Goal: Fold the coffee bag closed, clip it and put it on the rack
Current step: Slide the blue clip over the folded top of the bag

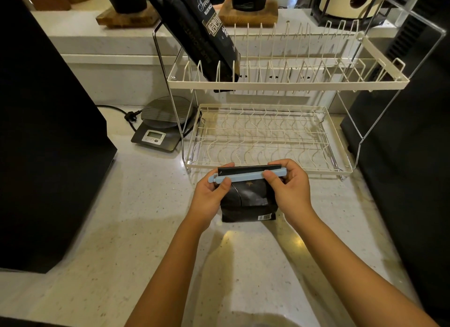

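Observation:
A small black coffee bag (248, 202) stands on the pale counter just in front of the rack. Its top is folded flat, and a long light-blue clip (246, 176) lies across the fold. My left hand (211, 192) pinches the clip's left end and the bag's edge. My right hand (288, 183) grips the clip's right end, thumb on top. The cream two-tier wire rack (287, 84) stands right behind the bag. Its lower tier (265, 141) is bare.
A tall black coffee bag (202, 32) leans in the left slots of the rack's upper tier. A kitchen scale (162, 126) with a cord sits left of the rack. Dark appliances (46, 132) flank both sides. Wooden boards and dark vessels stand on the back ledge.

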